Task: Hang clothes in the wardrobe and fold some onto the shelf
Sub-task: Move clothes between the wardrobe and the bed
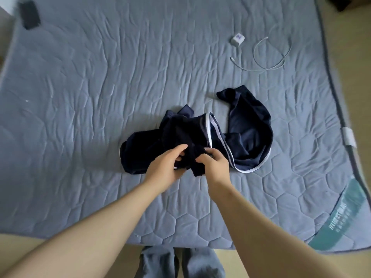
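Both hands (190, 163) clutch the crumpled navy garment (200, 137) (near edge) between them.

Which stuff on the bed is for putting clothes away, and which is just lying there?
For the job:
- dark garment with white stripes, bunched up
- left hand and right hand, both gripping it

Just lying about:
- white charger plug
- white cable
- dark object at the far corner

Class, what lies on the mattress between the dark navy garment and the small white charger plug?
In the head view, only bare grey quilted mattress separates navy garment from white plug; the white cable lies just right.
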A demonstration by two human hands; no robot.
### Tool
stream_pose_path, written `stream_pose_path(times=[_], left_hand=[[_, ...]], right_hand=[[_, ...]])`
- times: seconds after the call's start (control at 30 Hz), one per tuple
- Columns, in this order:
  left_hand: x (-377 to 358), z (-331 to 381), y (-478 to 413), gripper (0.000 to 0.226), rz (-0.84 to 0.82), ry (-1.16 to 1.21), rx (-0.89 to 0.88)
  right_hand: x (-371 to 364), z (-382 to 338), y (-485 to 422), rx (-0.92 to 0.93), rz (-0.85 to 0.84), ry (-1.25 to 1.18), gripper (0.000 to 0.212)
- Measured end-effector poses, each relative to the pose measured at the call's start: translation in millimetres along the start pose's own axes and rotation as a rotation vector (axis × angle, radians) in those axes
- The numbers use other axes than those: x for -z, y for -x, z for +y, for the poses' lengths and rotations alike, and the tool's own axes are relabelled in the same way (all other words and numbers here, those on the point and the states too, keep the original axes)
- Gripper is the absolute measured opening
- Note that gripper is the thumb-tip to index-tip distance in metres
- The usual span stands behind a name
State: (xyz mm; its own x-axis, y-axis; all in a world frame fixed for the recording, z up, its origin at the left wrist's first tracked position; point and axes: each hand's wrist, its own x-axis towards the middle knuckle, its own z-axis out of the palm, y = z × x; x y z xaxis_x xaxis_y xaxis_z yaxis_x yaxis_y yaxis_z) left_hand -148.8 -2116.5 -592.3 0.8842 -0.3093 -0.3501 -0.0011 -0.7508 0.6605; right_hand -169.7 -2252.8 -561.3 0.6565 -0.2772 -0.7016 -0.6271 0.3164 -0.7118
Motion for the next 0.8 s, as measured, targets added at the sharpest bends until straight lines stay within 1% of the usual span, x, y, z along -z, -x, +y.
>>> stream_pose_path(times=[0.07,0.17,0.2,0.3,0.33,0.4,0.47,0.5,0.6,0.7,0.8], left_hand=[[19,27,0,0.052,0.065,0.063,-0.054],[50,66,6,0.026,0.133,0.163,-0.026],[59,77,8,0.023,0.139,0.191,-0.008],[98,122,17,0.031,0.159,0.289,-0.006],[112,138,20,0.032,0.188,0.273,-0.022],[143,169,27,0.026,0.253,0.222,-0.050],[175,201,36,0.021,0.299,0.222,-0.087],[187,212,39,0.020,0.288,0.243,-0.096],[238,253,65,0.018,0.289,0.419,-0.186],[280,283,83,0.022,0.321,0.563,-0.264],[324,316,108,0.023,0.339,0.594,-0.392]], right_hand=[[0,-30,16,0.052,-0.018,0.008,0.021],[3,-76,45,0.103,-0.061,0.009,0.017],[4,-90,54,0.126,-0.072,0.005,0.018],[5,-140,87,0.245,-0.095,-0.016,0.028],[4,-156,99,0.283,-0.106,-0.024,0.032],[2,-186,125,0.345,-0.149,-0.029,0.034],[-3,-217,150,0.400,-0.170,-0.044,0.032],[-6,-227,158,0.425,-0.178,-0.051,0.031],[-15,-278,201,0.496,-0.175,-0.152,0.026],[-27,-322,234,0.567,-0.182,-0.191,0.022],[-41,-366,281,0.677,-0.225,-0.216,0.023]])
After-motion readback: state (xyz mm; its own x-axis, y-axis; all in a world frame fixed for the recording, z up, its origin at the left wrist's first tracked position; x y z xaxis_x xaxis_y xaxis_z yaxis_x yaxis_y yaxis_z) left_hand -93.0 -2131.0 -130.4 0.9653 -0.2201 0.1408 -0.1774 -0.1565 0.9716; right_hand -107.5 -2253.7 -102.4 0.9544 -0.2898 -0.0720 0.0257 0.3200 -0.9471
